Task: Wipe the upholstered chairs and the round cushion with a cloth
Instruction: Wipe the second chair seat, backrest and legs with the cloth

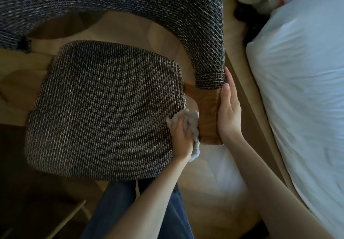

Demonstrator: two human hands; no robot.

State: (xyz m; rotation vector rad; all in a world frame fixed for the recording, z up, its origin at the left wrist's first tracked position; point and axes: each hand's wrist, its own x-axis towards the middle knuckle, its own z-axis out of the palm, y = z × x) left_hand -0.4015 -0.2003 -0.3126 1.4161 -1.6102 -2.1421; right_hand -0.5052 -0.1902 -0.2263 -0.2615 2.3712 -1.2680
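Grey cloth (189,121): bunched up and pressed into the narrow gap between the seat's right edge and the wooden arm, probably so that the wad reaches the seam.
Left hand (181,140): fingers curl round the cloth and grip it from above; the heel of the hand rests on the seat fabric.
Seat (106,108): dark tweed-like weave with pale flecks, squarish with rounded corners, and it fills the middle of the view.
Wooden arm (207,112): brown, grained, and just beside the cloth. It joins the upholstered backrest (149,6), which curves round the top of the view.
Right hand (229,112): flat, fingers straight, laid along the outer face of the wooden arm. I judge that it braces the chair against the push of the wiping.
Hands together: apart, with the wooden arm between them.
Round cushion: not in view.
Progress: work is on one chair's seat edge; how much is already wiped cannot be told.
Surroundings: a bed with white bedding (307,71) stands close on the right, above a pale wood floor (121,28). The person's blue trousers (115,210) show below the seat.
Writing: no brand, label or lettering can be read anywhere.
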